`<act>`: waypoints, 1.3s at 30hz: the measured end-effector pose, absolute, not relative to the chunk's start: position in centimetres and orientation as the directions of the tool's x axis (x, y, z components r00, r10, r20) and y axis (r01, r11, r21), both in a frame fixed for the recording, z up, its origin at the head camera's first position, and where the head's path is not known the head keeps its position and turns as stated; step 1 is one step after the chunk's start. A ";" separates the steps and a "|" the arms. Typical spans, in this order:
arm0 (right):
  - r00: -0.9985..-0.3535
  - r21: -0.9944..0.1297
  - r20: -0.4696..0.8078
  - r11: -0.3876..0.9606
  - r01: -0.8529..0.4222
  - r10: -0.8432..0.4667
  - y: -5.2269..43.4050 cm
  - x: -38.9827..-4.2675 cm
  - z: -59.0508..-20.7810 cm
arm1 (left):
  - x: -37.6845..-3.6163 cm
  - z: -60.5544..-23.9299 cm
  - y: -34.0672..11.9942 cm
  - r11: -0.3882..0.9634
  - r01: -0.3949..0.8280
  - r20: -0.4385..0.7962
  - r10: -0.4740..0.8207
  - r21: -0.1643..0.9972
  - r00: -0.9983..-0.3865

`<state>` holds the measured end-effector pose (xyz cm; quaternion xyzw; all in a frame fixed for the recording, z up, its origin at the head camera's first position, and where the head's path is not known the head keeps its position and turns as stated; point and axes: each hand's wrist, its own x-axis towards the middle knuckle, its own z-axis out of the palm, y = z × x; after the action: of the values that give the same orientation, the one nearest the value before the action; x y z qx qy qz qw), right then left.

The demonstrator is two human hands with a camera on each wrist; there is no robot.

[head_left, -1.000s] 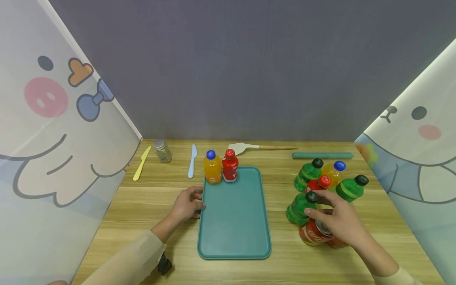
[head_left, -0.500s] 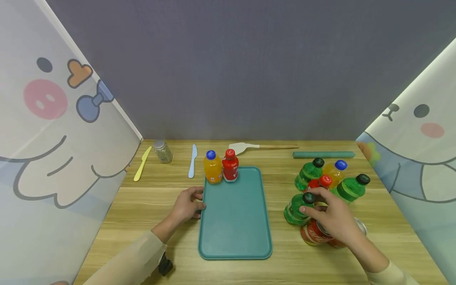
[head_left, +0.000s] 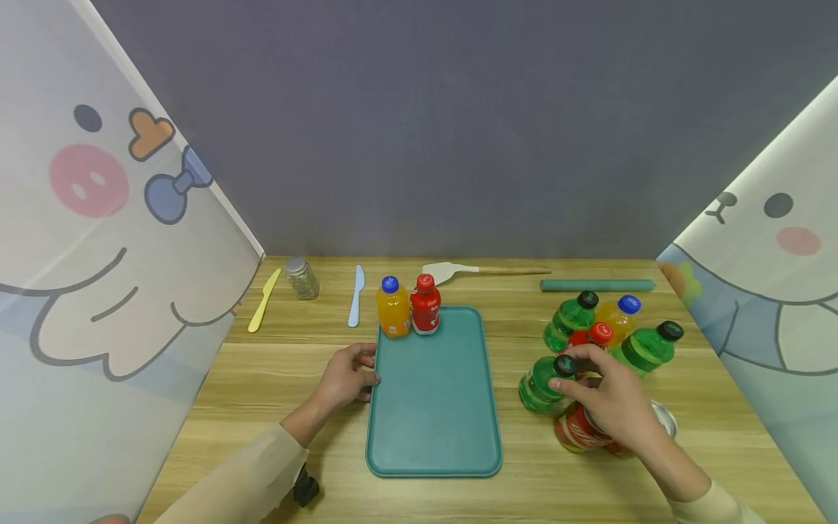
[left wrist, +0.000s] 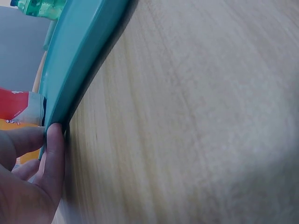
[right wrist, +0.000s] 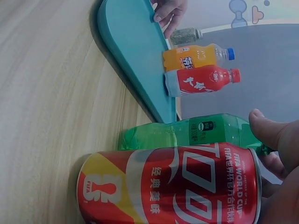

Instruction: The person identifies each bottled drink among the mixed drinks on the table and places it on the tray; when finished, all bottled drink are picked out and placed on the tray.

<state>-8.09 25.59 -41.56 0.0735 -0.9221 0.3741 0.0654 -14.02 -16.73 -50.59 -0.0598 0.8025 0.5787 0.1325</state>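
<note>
Toward the table's (head_left: 511, 498) right edge, the right hand (head_left: 615, 404) pinches the roughly upright green bottle (head_left: 540, 387) near its top; leftward lies the tray (head_left: 432, 407), left rim pinched by the left hand (head_left: 342, 376).

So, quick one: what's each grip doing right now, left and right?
Left grip: closed, pinching the edge of the teal tray.
Right grip: closed, holding a green bottle by its top end.
</note>
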 end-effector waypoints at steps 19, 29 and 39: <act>-0.994 -0.766 0.102 0.634 -0.107 -0.044 23.9 -8.2 -37.3 | -14.2 -50.2 -16.8 0.329 -0.270 -0.304 0.054 0.905 -0.951; -0.978 -0.836 0.206 0.512 -0.197 -0.040 20.4 -10.1 -35.8 | -14.1 -50.2 -16.8 0.311 -0.272 -0.307 0.070 0.911 -0.949; -0.981 -0.880 0.195 0.443 -0.172 0.006 16.4 -13.1 -35.8 | -14.1 -50.4 -16.8 0.317 -0.262 -0.297 0.065 0.911 -0.953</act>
<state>-13.08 16.40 -35.80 0.0492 -0.8453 0.5252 0.0846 -14.13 -16.83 -50.41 -0.0618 0.7991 0.5812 0.1408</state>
